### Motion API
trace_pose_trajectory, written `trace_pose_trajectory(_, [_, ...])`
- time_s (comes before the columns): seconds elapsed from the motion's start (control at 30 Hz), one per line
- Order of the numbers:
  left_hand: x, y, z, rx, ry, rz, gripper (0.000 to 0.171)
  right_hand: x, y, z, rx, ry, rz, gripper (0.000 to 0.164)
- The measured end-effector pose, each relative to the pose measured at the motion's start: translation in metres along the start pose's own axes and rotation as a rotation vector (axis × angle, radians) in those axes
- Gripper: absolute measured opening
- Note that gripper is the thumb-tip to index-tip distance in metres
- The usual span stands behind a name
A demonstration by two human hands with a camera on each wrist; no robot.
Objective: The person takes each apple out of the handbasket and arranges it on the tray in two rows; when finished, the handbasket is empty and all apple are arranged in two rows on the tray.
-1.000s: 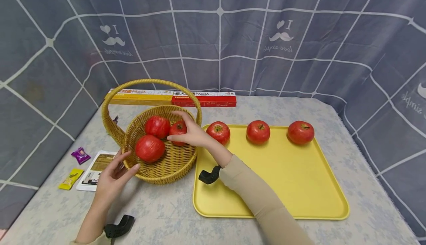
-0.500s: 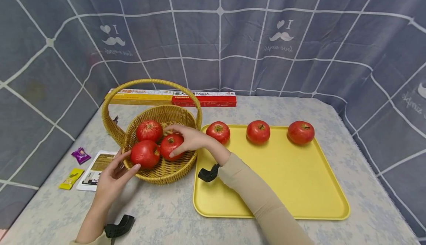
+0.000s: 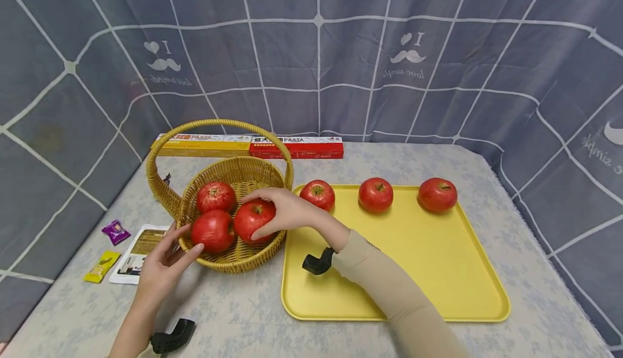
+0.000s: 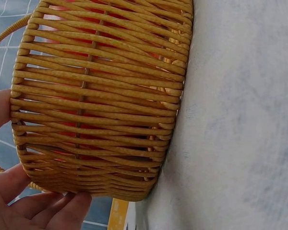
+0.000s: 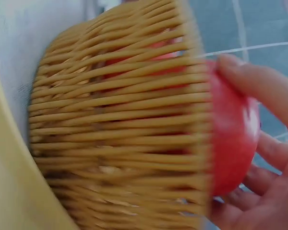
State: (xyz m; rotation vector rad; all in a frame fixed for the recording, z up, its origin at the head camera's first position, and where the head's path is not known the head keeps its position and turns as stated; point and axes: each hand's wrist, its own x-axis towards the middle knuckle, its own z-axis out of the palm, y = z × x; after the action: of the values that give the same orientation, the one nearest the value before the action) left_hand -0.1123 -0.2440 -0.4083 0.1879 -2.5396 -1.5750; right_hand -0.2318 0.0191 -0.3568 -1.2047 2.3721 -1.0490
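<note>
A round yellow wicker basket (image 3: 238, 266) with a tall hoop handle stands on the left of the table. My left hand (image 3: 164, 260) holds its rim at the near left, thumb on one side and fingers around the edge. My right hand (image 3: 299, 213) grips a red apple (image 3: 253, 218) between thumb and fingers, at the right part of the basket. The right wrist view shows this apple (image 5: 233, 134) standing up past the rim. Two more apples lie inside: one farther back (image 3: 216, 196) and one nearer the front (image 3: 212, 232).
A yellow tray (image 3: 399, 315) lies right of the basket, with three apples along its far edge, one being the middle apple (image 3: 376, 194). Behind stand a yellow pasta box (image 3: 204, 147) and a red one (image 3: 302, 150). Small packets (image 3: 101, 266) lie at left.
My right hand has drawn its apple toward the front of the basket and up. The other two apples have shifted left and forward. The left hand keeps its hold on the rim.
</note>
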Motion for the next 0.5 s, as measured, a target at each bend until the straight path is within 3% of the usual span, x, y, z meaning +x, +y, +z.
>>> trace_pose_trajectory(0.2, [-0.001, -0.001, -0.001, 0.012, 0.0, -0.008, 0.062, -0.036, -0.008, -0.023, 0.225, -0.001, -0.129, 0.065])
trace_pose_trajectory(0.33, [0.001, -0.001, -0.001, 0.004, -0.001, -0.008, 0.062, -0.062, -0.008, -0.033, 0.221, -0.08, -0.177, 0.066])
trace_pose_trajectory(0.5, [0.001, -0.002, 0.0, 0.004, 0.002, -0.004, 0.062, -0.087, 0.006, -0.033, 0.191, -0.176, -0.149, 0.066])
